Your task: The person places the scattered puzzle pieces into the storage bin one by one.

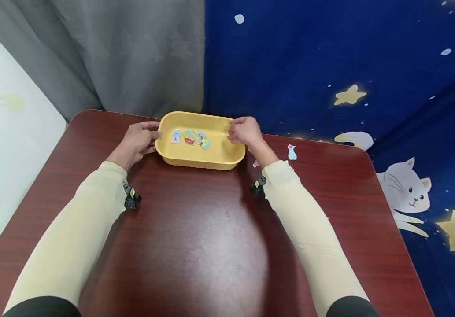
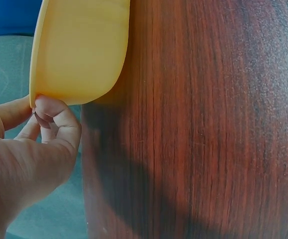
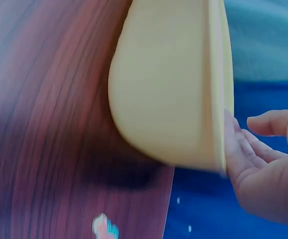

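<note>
A yellow oblong plastic basin (image 1: 199, 164) is near the far edge of the brown table, with several small colourful cut-out pieces (image 1: 176, 137) on its bottom. At its left end, my left hand (image 1: 137, 140) pinches the rim between thumb and fingers; the left wrist view shows this hold on the yellow wall (image 2: 84, 50). My right hand (image 1: 248, 132) is at the opposite end, its fingertips over the rim. In the right wrist view those fingers (image 3: 241, 154) lie fairly straight against the rim, and the thumb stands apart from it.
To the right of the basin lies a pale blue cut-out piece (image 1: 292, 152), with a small reddish piece (image 1: 256, 164) close to my right wrist. A grey curtain (image 1: 144, 57) and a blue star-patterned curtain (image 1: 290, 66) hang behind the table (image 1: 195, 229). A white surface (image 1: 9, 123) borders the left.
</note>
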Motion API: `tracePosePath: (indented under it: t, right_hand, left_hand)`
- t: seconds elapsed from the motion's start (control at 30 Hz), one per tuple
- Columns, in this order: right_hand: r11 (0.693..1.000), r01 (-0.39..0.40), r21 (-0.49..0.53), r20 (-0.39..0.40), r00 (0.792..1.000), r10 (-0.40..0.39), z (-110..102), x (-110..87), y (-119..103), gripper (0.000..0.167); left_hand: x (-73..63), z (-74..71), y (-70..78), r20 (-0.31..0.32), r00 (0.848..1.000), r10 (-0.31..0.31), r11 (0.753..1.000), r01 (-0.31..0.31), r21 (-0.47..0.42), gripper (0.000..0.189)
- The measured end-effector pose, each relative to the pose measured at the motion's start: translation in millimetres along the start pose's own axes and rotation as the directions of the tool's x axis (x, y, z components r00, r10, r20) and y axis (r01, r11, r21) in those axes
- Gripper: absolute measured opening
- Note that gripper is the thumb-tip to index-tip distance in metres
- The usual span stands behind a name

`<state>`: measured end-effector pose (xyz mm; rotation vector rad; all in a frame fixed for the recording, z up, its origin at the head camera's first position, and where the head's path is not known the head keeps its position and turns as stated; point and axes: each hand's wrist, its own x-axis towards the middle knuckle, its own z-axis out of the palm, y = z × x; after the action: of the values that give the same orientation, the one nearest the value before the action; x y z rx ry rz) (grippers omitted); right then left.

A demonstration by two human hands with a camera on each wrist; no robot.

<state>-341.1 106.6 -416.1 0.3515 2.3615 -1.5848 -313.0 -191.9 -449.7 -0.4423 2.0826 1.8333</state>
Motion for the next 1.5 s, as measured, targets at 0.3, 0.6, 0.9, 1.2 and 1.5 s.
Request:
tracePosePath:
  t: [0.3, 0.6, 0.9, 1.2, 1.5]
  right_hand:
    - [0.997, 0.022, 0.073, 0.066, 0.997, -0.027, -22.6, -4.4, 15.0, 0.03]
    - [0.991, 0.086, 0.101, 0.071, 0.993, -0.093, -50.2, -12.0, 32.0, 0.028]
    - [0.991, 0.115, 0.061, 0.06, 0.991, -0.119, -76.5, -18.6, 44.4, 0.029]
    - [0.989, 0.14, 0.042, 0.011, 0.99, -0.14, -99.6, -17.7, 54.8, 0.032]
    - [0.995, 0.099, 0.016, -0.043, 0.994, -0.098, -122.0, -19.3, 65.0, 0.029]
  left_hand:
    - [-3.7, -8.4, -2.4, -0.001, 1.0, 0.014, 1.0, -0.014, -0.003, 0.047]
    - [2.1, 1.6, -2.4, 0.008, 1.0, 0.02, 1.0, -0.02, -0.021, 0.047]
    - [2.4, 0.0, -1.6, 0.007, 1.0, 0.013, 1.0, -0.014, 0.005, 0.048]
    - [-1.7, -6.2, 1.7, 0.0, 1.0, 0.031, 0.999, -0.031, -0.007, 0.049]
    - [-3.5, -1.4, 2.5, 0.009, 1.0, 0.013, 0.998, -0.013, -0.056, 0.048]
